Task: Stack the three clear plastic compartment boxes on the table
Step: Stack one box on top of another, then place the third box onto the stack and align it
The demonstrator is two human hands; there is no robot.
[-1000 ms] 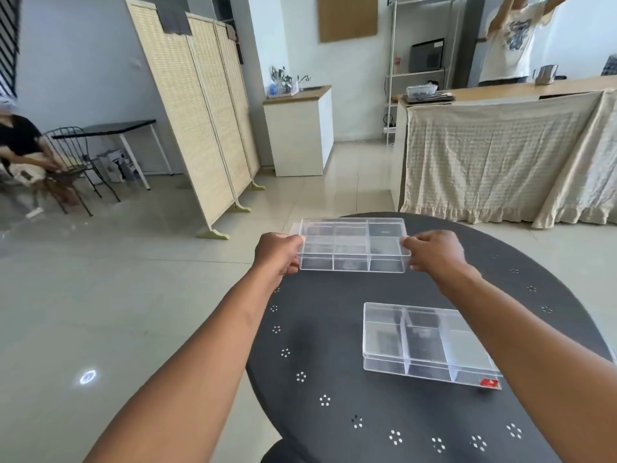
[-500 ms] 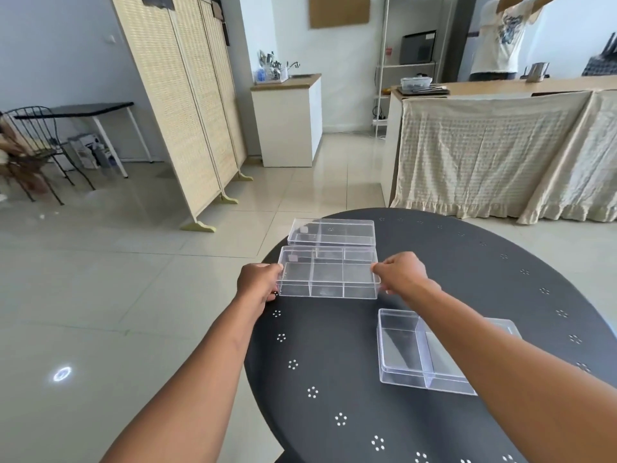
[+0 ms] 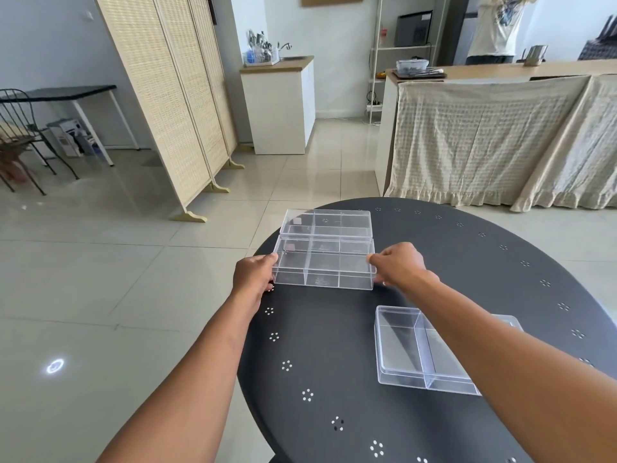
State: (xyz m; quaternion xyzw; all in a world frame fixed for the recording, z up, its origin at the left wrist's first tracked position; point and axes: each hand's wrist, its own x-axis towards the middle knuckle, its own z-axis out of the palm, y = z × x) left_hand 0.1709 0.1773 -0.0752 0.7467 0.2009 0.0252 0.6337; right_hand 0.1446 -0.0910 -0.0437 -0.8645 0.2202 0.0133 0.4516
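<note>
Three clear plastic compartment boxes are on the dark round table (image 3: 327, 355). My left hand (image 3: 255, 274) and my right hand (image 3: 397, 265) grip the two short ends of the middle box (image 3: 323, 267), near the table's far left edge. Its far side overlaps the near edge of the far box (image 3: 326, 222), which lies just behind it. I cannot tell whether the held box touches the table. The third box (image 3: 410, 349) lies nearer me on the right, and my right forearm hides part of it.
The table's left rim runs just beside my left hand, with tiled floor (image 3: 133, 279) below. Farther off stand a wicker folding screen (image 3: 173, 95), a white cabinet (image 3: 278, 105), a cloth-draped counter (image 3: 484, 138) with a person (image 3: 497, 25) behind it, and a chair (image 3: 20, 135).
My hands have drawn the held box toward me and lower. The far box, unseen a second ago, now shows behind it. The third box has not moved.
</note>
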